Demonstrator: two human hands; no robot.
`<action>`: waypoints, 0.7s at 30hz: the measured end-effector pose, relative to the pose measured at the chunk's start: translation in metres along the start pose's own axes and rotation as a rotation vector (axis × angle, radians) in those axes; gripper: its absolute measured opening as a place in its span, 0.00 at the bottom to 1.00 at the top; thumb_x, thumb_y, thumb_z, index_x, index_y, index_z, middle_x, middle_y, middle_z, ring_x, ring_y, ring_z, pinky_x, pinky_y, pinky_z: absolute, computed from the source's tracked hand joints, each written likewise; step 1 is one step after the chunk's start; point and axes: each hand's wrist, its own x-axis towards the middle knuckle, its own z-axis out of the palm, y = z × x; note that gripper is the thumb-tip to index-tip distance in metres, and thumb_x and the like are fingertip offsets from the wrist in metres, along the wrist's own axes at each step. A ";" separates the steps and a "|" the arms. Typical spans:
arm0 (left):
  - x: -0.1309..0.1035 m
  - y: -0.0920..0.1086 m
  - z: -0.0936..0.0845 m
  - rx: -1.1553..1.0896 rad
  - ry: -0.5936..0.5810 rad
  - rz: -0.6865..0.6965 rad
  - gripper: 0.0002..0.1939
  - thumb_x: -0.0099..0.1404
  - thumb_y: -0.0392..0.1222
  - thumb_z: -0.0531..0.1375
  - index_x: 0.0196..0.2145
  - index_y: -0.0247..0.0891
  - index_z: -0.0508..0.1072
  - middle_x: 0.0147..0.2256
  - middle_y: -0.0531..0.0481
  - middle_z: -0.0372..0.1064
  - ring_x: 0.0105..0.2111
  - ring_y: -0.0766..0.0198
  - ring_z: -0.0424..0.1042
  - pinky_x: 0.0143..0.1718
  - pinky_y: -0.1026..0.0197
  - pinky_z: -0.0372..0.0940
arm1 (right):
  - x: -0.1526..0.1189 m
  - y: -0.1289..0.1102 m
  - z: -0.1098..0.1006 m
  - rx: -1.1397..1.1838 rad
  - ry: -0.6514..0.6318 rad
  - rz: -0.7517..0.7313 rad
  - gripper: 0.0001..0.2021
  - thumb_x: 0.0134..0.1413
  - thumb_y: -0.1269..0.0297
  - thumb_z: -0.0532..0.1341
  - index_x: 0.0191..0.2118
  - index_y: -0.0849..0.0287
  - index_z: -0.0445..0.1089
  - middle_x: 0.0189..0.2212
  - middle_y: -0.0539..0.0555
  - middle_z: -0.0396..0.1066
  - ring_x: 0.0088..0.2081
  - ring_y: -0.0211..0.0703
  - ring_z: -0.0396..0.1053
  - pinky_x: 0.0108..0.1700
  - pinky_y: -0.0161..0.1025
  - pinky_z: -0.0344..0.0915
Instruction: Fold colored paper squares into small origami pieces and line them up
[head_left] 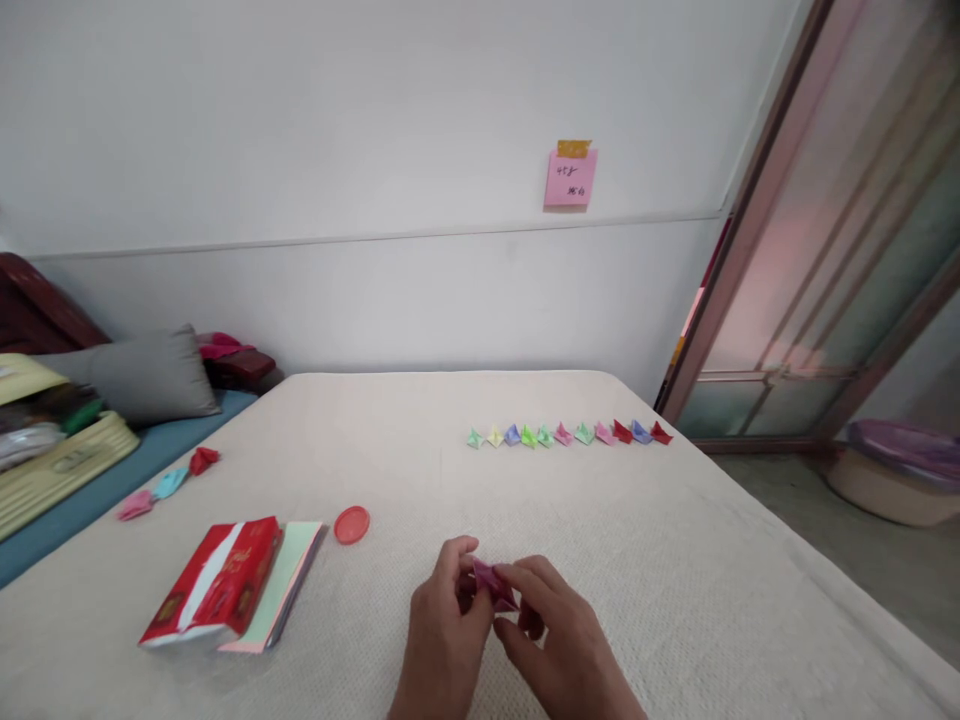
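Note:
A small magenta origami piece (493,583) is held between my two hands, over the near middle of the table. My left hand (448,620) pinches its left side with thumb and index finger. From the right, the curled fingers of my right hand (551,625) grip its edge, with the index fingertip on top. Part of the folded paper is hidden behind the fingers. Farther back, a row of several small origami figures (564,434) in green, yellow, blue, pink and red stands on the white table cover (390,420).
To the left lie a red tissue pack (225,580) on a stack of coloured paper (289,580) and a round red lid (352,524). Pink, blue and red folded pieces (171,483) rest near the left edge. A pink note (571,180) is taped to the wall.

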 end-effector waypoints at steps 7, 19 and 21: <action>0.005 -0.007 0.001 -0.072 0.013 -0.017 0.15 0.53 0.33 0.59 0.41 0.36 0.66 0.32 0.47 0.75 0.30 0.58 0.76 0.33 0.59 0.69 | 0.002 -0.001 -0.002 0.060 0.045 0.075 0.09 0.47 0.76 0.56 0.33 0.56 0.69 0.29 0.49 0.66 0.26 0.38 0.65 0.28 0.35 0.63; 0.005 -0.012 0.003 -0.069 0.026 0.025 0.15 0.54 0.34 0.58 0.41 0.37 0.67 0.33 0.48 0.75 0.30 0.60 0.76 0.32 0.60 0.71 | 0.005 -0.004 -0.008 0.254 0.008 0.247 0.07 0.48 0.71 0.56 0.33 0.56 0.70 0.23 0.47 0.67 0.24 0.38 0.63 0.25 0.34 0.58; 0.005 -0.014 0.003 -0.043 0.028 0.028 0.15 0.54 0.34 0.57 0.41 0.37 0.67 0.33 0.48 0.75 0.29 0.61 0.76 0.32 0.60 0.70 | 0.004 -0.001 -0.007 0.296 0.001 0.270 0.10 0.44 0.74 0.55 0.33 0.56 0.70 0.24 0.48 0.69 0.24 0.39 0.64 0.26 0.34 0.58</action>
